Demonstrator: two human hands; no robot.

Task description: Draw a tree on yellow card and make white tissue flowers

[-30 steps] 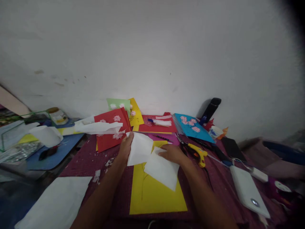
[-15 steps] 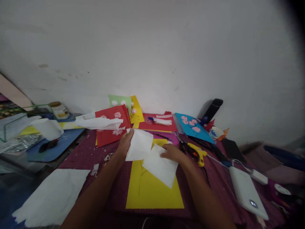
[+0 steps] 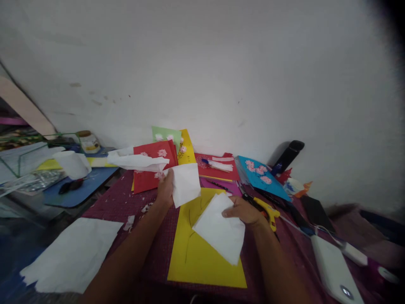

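My left hand (image 3: 166,189) pinches the left edge of a white tissue paper square (image 3: 186,182), raised above the table near the red cards. Another white tissue paper piece (image 3: 221,232), apparently several layers, is gripped at its upper right edge by my right hand (image 3: 244,209), thumb on top. This second piece hangs over a yellow sheet of paper (image 3: 202,272), which lies on the table and bears a few thin dark drawn lines. The tissue hides part of the sheet.
Red cards (image 3: 152,166) with pink flowers and a blue card (image 3: 262,175) lie at the back. A yellow glue gun (image 3: 271,213) and a white power bank (image 3: 337,270) are on the right. White paper (image 3: 74,253) hangs at the left edge; a tissue roll (image 3: 72,164) stands beyond.
The two tissue pieces have moved apart: the left one is drawn up and away, the right one lower and toward me. The camera view has shifted slightly left.
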